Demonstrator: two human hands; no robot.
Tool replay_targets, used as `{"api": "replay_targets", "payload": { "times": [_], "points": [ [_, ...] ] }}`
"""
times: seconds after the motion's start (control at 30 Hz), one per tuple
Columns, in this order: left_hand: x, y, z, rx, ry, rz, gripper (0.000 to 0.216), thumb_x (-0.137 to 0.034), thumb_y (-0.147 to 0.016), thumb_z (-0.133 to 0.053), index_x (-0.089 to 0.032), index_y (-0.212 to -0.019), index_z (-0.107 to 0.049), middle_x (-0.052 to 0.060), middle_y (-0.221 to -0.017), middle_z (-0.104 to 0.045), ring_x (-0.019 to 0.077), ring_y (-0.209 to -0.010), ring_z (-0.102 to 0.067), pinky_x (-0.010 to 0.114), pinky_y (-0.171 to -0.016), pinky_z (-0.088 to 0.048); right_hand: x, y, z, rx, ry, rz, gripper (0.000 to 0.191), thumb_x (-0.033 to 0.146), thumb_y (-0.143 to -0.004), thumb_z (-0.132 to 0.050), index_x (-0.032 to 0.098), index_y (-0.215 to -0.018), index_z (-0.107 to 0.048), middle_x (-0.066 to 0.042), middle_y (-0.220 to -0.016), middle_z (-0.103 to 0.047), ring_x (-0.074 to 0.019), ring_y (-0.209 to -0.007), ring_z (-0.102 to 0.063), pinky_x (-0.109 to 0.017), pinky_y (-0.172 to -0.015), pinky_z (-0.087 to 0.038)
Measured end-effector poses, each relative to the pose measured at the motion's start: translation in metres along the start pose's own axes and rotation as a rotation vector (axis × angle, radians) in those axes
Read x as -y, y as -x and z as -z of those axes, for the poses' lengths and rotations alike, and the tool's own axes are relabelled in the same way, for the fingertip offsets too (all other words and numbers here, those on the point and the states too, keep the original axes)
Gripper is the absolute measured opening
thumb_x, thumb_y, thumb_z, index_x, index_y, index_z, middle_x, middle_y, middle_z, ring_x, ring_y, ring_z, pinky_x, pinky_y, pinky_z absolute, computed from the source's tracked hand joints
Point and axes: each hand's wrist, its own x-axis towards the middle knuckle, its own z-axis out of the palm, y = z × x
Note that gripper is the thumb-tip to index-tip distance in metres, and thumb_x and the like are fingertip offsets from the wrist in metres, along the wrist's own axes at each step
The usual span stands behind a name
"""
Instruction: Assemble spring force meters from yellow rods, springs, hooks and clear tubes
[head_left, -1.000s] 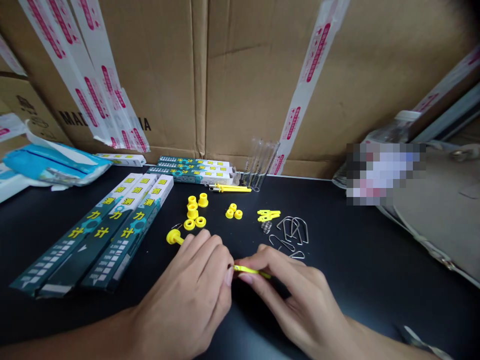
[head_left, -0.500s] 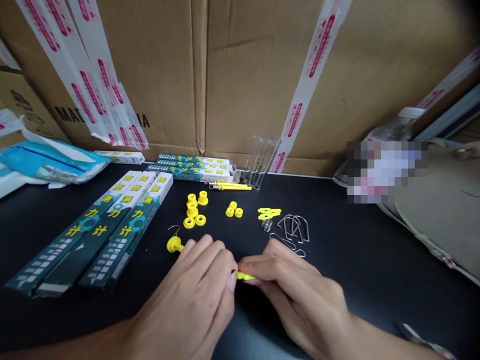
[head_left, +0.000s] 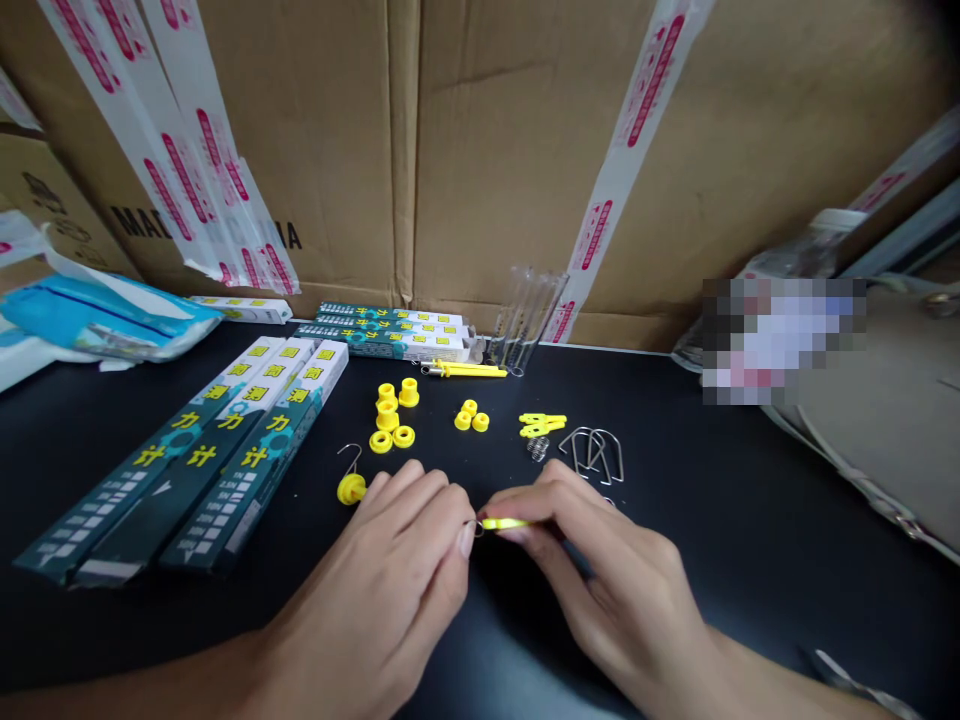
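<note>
My left hand (head_left: 397,580) is closed around a spring-scale rod, most of which is hidden in the fist. The rod's round yellow cap (head_left: 351,489) and a thin metal hook (head_left: 349,456) stick out on the left. At my left thumb tip a small wire loop (head_left: 479,528) shows. My right hand (head_left: 607,560) pinches a slim yellow plastic piece (head_left: 504,524) between thumb and index finger, its end close to the loop. Whether piece and loop touch, I cannot tell. Beyond my right hand lie similar yellow plastic pieces (head_left: 541,426), small springs (head_left: 537,448) and bent metal hooks (head_left: 594,452).
Yellow flanged caps (head_left: 387,414) and small yellow plugs (head_left: 471,416) sit ahead. Farther back are clear tubes (head_left: 525,320), assembled yellow rods (head_left: 472,371) and printed boxes (head_left: 390,330). More long boxes (head_left: 259,450) lie left. A bottle (head_left: 814,245) and bag (head_left: 877,420) stand right.
The yellow piece in my right hand has risen slightly and tilted, moving off my left fingertips. The wire loop between the hands now shows more clearly. My left hand has hardly moved.
</note>
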Motion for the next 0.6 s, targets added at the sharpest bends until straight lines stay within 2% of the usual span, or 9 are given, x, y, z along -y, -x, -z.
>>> {"api": "replay_targets", "payload": {
  "times": [0.13, 0.33, 0.6],
  "points": [
    [0.0000, -0.0006, -0.0015, -0.014, 0.020, 0.010, 0.036, -0.013, -0.100, -0.026, -0.026, -0.077, -0.050, -0.002, -0.071, -0.061, 0.0196, -0.070, -0.060, 0.031, -0.070, -0.052, -0.0016, -0.0008, 0.0003, -0.007, -0.035, -0.034, 0.021, 0.003, -0.098, -0.050, 0.021, -0.105, -0.059, -0.001, -0.094, -0.067, -0.0134, -0.082, -0.061, -0.025, -0.077, -0.049],
    [0.0022, -0.0006, -0.0017, 0.102, 0.073, 0.052, 0.029, -0.012, -0.098, -0.031, -0.024, -0.078, -0.048, -0.002, -0.074, -0.059, 0.0191, -0.073, -0.059, 0.035, -0.074, -0.053, 0.0006, -0.0008, 0.0006, 0.002, -0.066, -0.034, 0.022, 0.003, -0.097, -0.050, 0.021, -0.106, -0.060, -0.001, -0.090, -0.067, -0.0141, -0.079, -0.060, -0.025, -0.072, -0.049],
    [0.0014, -0.0007, -0.0024, 0.007, -0.025, -0.006, 0.031, -0.012, -0.096, -0.029, -0.025, -0.077, -0.049, 0.000, -0.073, -0.061, 0.0211, -0.072, -0.060, 0.037, -0.075, -0.055, 0.0023, -0.0046, -0.0001, -0.002, -0.146, -0.103, 0.017, 0.008, -0.099, -0.052, 0.020, -0.097, -0.063, -0.002, -0.090, -0.066, -0.0139, -0.080, -0.063, -0.024, -0.073, -0.049]
  ]
}}
